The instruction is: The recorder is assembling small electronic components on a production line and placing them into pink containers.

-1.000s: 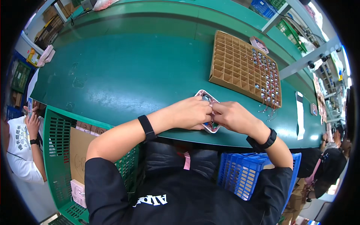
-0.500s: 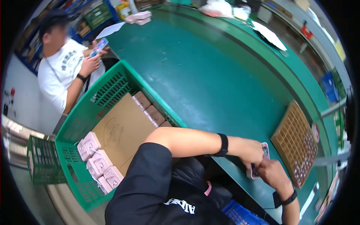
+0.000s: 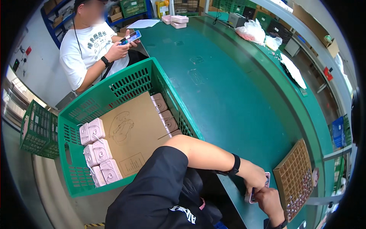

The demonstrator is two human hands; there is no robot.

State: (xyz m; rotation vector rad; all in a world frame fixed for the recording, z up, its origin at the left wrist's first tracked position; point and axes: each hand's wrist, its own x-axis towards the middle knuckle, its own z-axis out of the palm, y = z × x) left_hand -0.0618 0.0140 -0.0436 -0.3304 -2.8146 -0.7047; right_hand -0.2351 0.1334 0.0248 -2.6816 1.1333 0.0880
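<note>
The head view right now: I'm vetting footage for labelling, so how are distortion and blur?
Head view: corners go black, and the green table curves along its far edge; head view: the co-worker's face is blurred, but the drawing on the cardboard sheet looks sharp; head view: the left hand and right hand appear small at lower right, hiding much of the pink-rimmed case.
</note>
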